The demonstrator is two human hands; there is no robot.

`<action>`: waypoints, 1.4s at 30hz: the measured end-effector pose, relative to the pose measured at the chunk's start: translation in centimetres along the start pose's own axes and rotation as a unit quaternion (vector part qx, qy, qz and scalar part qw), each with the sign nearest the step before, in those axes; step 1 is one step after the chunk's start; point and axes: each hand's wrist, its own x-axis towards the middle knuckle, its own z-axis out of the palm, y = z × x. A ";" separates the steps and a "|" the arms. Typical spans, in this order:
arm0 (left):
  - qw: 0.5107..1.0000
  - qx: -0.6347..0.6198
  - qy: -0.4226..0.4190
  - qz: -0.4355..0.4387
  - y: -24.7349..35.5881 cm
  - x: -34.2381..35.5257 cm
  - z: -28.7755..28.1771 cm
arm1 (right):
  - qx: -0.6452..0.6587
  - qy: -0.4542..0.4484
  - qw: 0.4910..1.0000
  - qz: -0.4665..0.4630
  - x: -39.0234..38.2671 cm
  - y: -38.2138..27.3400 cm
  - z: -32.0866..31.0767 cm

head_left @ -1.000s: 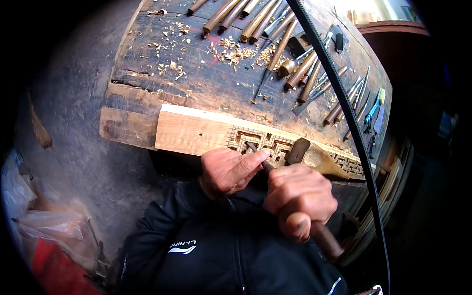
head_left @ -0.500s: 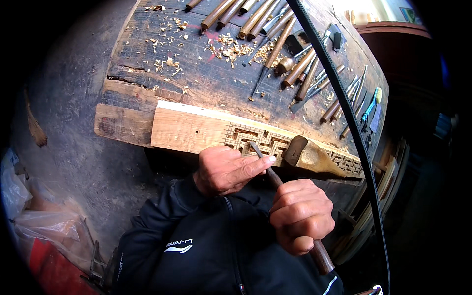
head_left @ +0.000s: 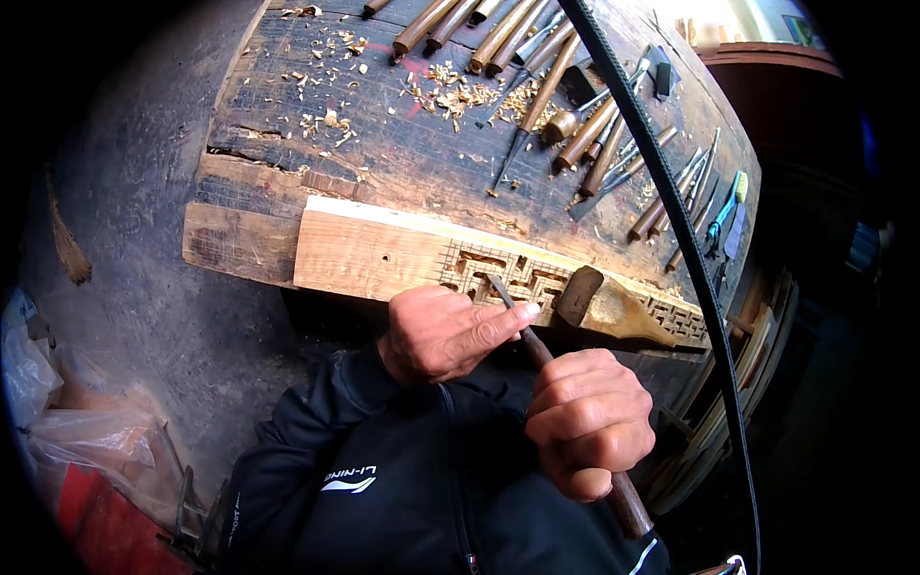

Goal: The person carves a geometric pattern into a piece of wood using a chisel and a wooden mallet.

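Right hand (head_left: 589, 422) nearest, fist clenched round the handle of the chisel (head_left: 535, 349); butt end pokes out below. Left hand (head_left: 436, 333) further up, one digit laid over the shaft near the blade, grasping it; other fingers curled, partly hidden. Chisel axis slants from lower right to upper left; its tip is beyond both hands, at the cut pattern on the board (head_left: 359, 251), left hand nearer the tip. Tip contact: can't tell. Board runs crosswise along the edge of the bench (head_left: 402, 158); chisel meets it at a slant.
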 end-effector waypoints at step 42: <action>1.000 -0.013 -0.010 -0.007 -0.1 -0.8 -0.5 | -0.011 0.019 1.000 0.019 -0.4 -0.1 0.8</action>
